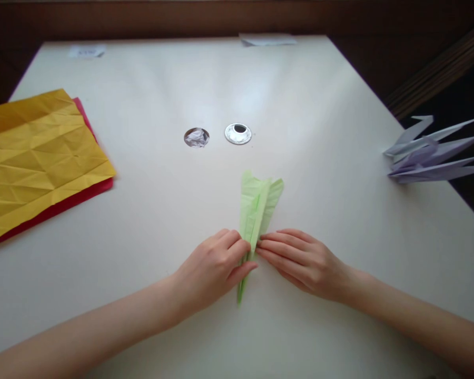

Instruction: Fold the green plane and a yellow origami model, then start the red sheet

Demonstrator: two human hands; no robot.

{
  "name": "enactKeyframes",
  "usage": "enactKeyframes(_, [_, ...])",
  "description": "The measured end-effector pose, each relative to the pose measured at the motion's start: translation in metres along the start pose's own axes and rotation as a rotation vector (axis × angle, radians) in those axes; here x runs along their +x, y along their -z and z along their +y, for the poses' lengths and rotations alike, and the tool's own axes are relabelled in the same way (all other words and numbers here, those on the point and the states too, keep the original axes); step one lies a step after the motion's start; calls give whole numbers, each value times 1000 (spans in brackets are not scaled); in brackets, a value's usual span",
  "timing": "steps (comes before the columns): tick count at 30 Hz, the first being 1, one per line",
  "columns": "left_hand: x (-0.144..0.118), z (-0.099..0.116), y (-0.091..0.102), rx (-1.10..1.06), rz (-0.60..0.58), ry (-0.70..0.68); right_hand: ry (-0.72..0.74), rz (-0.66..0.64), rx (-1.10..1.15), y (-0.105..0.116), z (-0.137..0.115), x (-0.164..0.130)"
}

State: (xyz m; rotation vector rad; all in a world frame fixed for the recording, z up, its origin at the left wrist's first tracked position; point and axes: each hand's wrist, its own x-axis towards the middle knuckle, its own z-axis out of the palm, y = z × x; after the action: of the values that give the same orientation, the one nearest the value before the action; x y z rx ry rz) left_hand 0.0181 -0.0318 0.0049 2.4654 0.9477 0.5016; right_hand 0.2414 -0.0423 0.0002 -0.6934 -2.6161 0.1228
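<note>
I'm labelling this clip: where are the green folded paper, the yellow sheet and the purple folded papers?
green folded paper (260, 202): head view, on its wide upper part.
yellow sheet (39, 158): head view, on its creased middle.
purple folded papers (430, 158): head view, on the middle of the pile, at the table's right edge.

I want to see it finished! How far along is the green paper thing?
Already folded: the green paper is a long, narrow, creased shape. In hand: left hand and right hand press its lower part. Left: it doesn't yet look like the purple folded figures.
</note>
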Motion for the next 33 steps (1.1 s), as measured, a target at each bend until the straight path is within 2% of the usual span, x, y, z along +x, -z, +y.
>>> enactKeyframes(5, [-12, -20, 7, 131, 27, -304, 56, -93, -36, 5, 11, 3])
enactKeyframes(8, [-16, -25, 8, 208, -23, -397, 63, -67, -33, 5, 11, 6])
enactKeyframes(11, [-17, -26, 9, 265, -71, -426, 95, -53, -30, 4, 10, 7])
enactKeyframes(15, [-16, -26, 15, 289, -142, -447, 162, -117, -83, 7, 10, 7])
enactKeyframes(20, [-15, -25, 21, 313, -190, -476, 159, -179, -108, 12, 5, 5])
enactKeyframes(27, [-23, -20, 20, 298, -236, -473, 148, -242, -94, 11, -12, 3])
enactKeyframes(33, [-25, -19, 25, 270, -297, -504, 177, -340, -120, 18, -16, 0])
